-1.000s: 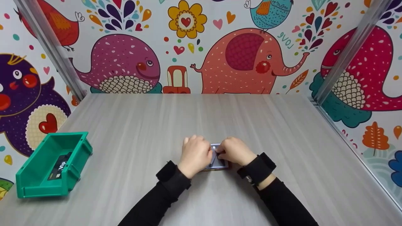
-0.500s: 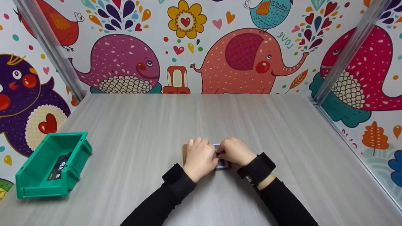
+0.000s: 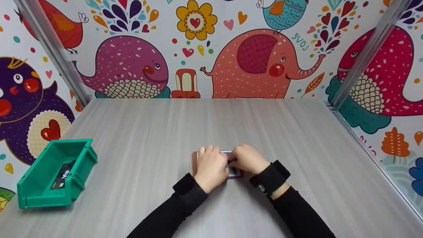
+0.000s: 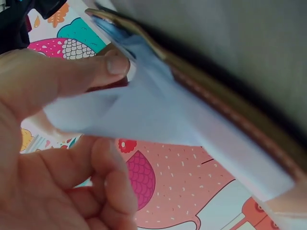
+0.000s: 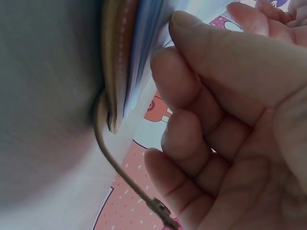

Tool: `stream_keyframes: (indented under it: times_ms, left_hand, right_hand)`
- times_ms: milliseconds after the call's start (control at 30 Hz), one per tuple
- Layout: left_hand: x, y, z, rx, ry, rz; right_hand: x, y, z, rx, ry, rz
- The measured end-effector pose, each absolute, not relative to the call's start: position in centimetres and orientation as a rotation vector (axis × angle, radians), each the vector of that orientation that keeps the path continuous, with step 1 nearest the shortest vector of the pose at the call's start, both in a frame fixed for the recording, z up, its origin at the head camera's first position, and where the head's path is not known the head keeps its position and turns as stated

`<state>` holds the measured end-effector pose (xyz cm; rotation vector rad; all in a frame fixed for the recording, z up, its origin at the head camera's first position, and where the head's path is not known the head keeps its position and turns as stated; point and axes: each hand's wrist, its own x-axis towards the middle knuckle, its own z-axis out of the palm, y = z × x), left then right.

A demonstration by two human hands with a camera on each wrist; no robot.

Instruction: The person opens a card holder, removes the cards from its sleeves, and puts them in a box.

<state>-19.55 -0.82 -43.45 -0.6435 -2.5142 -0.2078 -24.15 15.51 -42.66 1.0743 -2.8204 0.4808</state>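
Note:
An open brown card holder (image 3: 194, 160) with stitched edges lies on the table under both hands. Its bluish-clear sleeves (image 5: 139, 55) are stacked along the brown cover (image 4: 225, 117). My left hand (image 3: 211, 167) covers the holder's middle and holds a pale sleeve page (image 4: 144, 117), thumb on one side and curled fingers on the other. At the right part, my right hand (image 3: 248, 158) pinches the sleeves' edge between thumb and index finger, with the other fingers curled. A thin brown strap (image 5: 117, 165) with a metal snap hangs off the cover below the right fingers.
A green bin (image 3: 28, 180) stands at the table's left side, with a black card (image 3: 62, 175) marked VIP inside. Metal posts (image 3: 370, 54) and cartoon-printed walls (image 3: 195, 49) border the pale wooden table (image 3: 211, 122).
My left hand has shifted right and slightly toward me, and the holder's brown left edge has come into view beside it. The right hand stays in place.

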Motion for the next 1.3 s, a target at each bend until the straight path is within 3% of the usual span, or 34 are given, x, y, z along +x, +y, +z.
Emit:
stream_keyframes:
  times_ms: [833, 1300]
  left_hand:
    - [-20.0, -1.4, -43.2, -0.616, -2.576, -0.232]
    - [-19.8, -3.1, -41.1, -0.576, -2.678, -0.294]
  right_hand:
    - [-24.0, 15.6, -42.7, 1.029, -2.811, 0.485]
    - [-24.0, 15.6, -42.7, 0.976, -2.837, 0.479]
